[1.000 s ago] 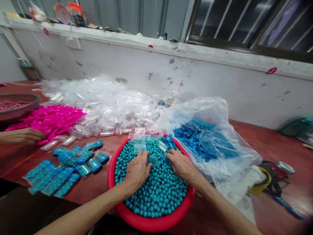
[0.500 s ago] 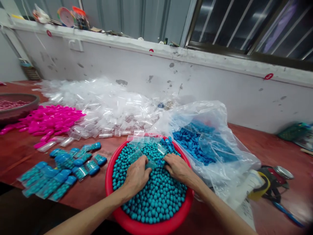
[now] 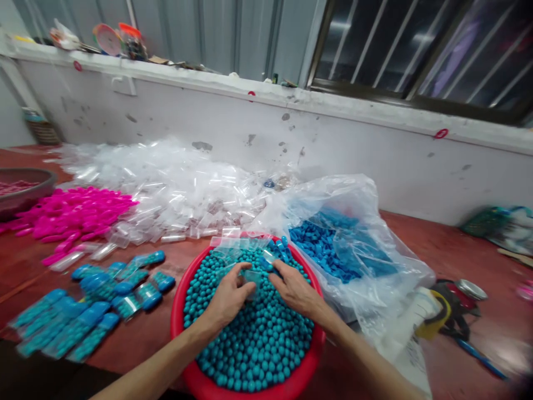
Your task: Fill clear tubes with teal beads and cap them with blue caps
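Observation:
A red basin point(image 3: 178, 316) full of teal beads point(image 3: 254, 344) stands in front of me, and both my hands are over it. My left hand point(image 3: 229, 297) is closed on a small clear plastic tube point(image 3: 251, 278) between thumb and fingers. Opposite it, my right hand point(image 3: 295, 288) has its fingertips pinched at a blue cap point(image 3: 265, 264), partly hidden by the fingers. Clear tubes point(image 3: 227, 243) and more blue caps point(image 3: 283, 248) lie on the beads at the basin's far side.
Filled, blue-capped tubes point(image 3: 85, 322) lie left of the basin. Behind them are pink caps point(image 3: 79, 216) and a heap of clear tubes point(image 3: 166, 183). A plastic bag point(image 3: 375, 222) of blue caps stands right, near a yellow tape roll point(image 3: 435, 319). A brown bowl point(image 3: 25, 203) sits far left.
The camera view has shifted slightly. My right fingertips have lifted out of the beads and a blue cap now shows at them. The left hand still holds the clear tube, which shows more plainly.

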`<state>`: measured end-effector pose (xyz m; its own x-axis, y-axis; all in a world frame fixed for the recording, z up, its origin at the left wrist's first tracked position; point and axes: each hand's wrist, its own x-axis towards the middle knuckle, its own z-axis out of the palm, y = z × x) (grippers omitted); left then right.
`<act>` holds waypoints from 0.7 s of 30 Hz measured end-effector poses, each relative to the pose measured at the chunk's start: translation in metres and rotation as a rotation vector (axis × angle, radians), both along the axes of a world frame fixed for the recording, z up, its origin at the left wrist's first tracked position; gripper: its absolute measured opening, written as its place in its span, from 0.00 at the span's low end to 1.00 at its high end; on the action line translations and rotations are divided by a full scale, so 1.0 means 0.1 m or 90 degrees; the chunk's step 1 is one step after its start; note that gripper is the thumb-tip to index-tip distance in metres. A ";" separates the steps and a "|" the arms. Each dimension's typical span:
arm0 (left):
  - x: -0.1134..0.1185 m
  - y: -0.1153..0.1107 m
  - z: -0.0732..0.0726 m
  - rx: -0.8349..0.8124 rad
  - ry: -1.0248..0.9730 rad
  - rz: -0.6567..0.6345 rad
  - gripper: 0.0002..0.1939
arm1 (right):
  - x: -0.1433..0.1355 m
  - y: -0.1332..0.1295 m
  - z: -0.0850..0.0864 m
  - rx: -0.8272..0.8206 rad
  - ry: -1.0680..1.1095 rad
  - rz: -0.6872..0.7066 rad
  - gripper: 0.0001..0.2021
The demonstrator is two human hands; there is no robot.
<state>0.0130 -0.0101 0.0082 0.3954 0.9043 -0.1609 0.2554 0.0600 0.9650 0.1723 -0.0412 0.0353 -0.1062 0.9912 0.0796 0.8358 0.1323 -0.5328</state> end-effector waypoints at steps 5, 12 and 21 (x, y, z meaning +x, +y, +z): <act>0.05 -0.03 0.08 -0.152 -0.234 0.112 0.20 | -0.20 0.02 -0.02 0.011 0.263 0.028 0.06; -0.09 0.07 -0.19 0.098 -0.021 0.117 0.17 | -0.14 0.09 -0.17 -0.128 0.445 0.058 0.06; -0.27 -0.10 0.10 0.259 0.457 -0.158 0.08 | 0.11 0.07 -0.05 -0.015 0.214 0.061 0.13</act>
